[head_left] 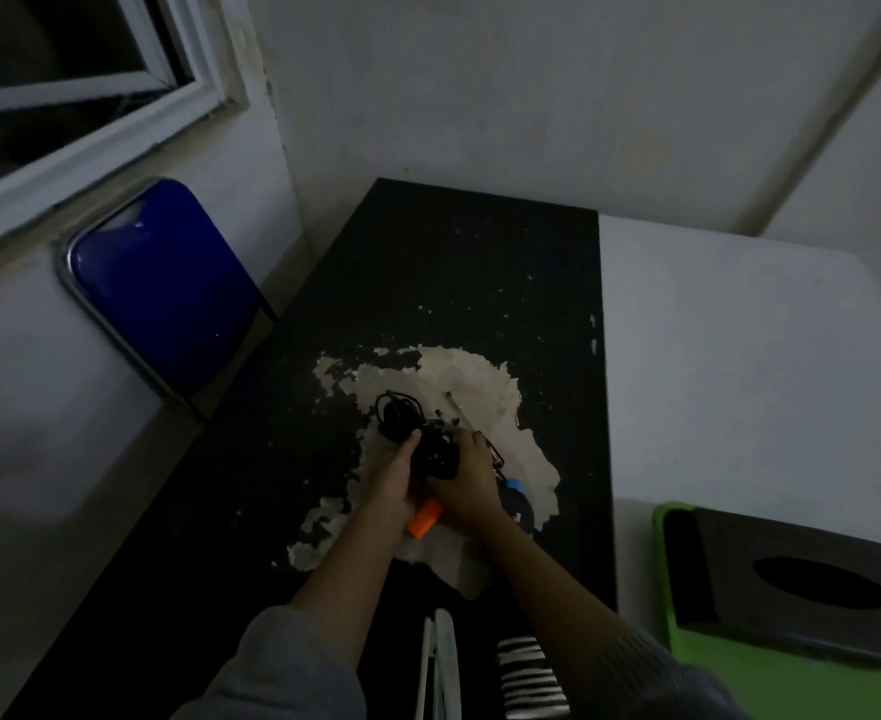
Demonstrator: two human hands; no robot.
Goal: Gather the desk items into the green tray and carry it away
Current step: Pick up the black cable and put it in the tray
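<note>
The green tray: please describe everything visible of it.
The green tray looks like bright plastic, with a raised rim and a rounded corner. It lies on the white table, at the lower right, cut off by the picture's edge. A flat dark box with an oval opening lies in it and covers most of its floor. The left hand and the right hand are away from it, holding a black cable bundle.

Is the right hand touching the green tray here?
Apart. Head view: the right hand grips a black corded gadget mid-desk; bare desktop separates it from the green tray.
</note>
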